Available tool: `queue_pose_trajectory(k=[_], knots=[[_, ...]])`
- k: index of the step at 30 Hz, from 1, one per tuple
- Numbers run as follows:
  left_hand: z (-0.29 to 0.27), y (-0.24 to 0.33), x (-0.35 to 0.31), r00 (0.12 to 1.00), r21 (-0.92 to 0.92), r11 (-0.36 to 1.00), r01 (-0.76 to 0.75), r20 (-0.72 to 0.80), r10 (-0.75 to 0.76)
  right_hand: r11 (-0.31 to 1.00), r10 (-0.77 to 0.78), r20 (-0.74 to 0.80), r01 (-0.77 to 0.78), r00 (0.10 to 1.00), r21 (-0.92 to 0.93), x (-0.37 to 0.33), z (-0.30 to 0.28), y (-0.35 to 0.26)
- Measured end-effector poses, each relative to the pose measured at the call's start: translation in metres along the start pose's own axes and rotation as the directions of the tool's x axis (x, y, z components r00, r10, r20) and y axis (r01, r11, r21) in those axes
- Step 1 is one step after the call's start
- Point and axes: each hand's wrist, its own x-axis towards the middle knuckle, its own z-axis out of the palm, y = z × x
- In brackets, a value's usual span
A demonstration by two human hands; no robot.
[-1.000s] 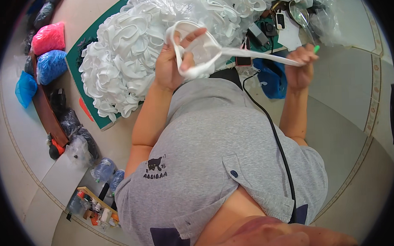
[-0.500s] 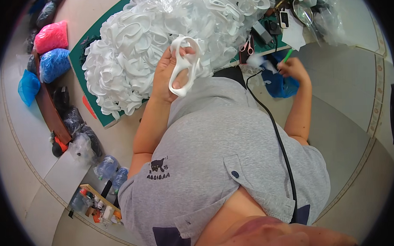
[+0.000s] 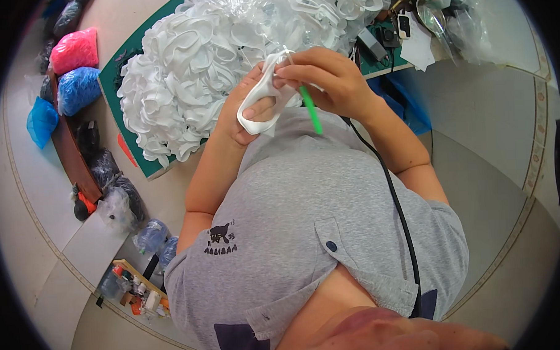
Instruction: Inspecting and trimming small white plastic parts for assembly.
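My right hand [image 3: 329, 81] has come back in from the side, fingers pinching the green stick [image 3: 310, 110] against the white loop [image 3: 262, 98], which my left hand [image 3: 253, 105] grips above the bench [image 3: 113, 88].

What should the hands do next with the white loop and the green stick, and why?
Probably push the green stick a little further into the white loop. The right hand pinches the stick's top right against the loop, and the left hand holds the loop steady.
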Motion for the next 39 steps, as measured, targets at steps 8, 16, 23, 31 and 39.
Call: queue_pose_trajectory(k=[8, 16, 23, 31, 39], knots=[[0.017, -0.004, -0.011, 0.999, 0.086, 0.996, 0.036, -0.034, -0.033, 0.984, -0.088, 0.353, 0.136, 0.932, -0.115, 0.026, -0.005, -0.002], [0.003, 0.001, -0.008, 0.995, 0.047, 0.994, 0.095, -0.034, -0.093, 0.953, -0.197, 0.458, 0.278, 0.867, -0.117, 0.026, 0.001, 0.002], [0.013, 0.005, -0.004, 0.992, 0.017, 0.993, 0.119, -0.047, -0.118, 0.976, -0.182, 0.268, 0.207, 0.946, -0.068, 0.025, -0.021, -0.002], [0.000, 0.012, 0.000, 0.986, -0.018, 0.986, 0.166, 0.028, -0.165, 0.995, -0.048, 0.146, 0.060, 0.988, -0.082, 0.010, -0.039, 0.004], [0.013, 0.004, 0.000, 0.990, 0.095, 0.989, 0.111, -0.104, -0.101, 0.997, -0.006, 0.282, 0.026, 0.959, -0.067, 0.009, -0.012, 0.008]])
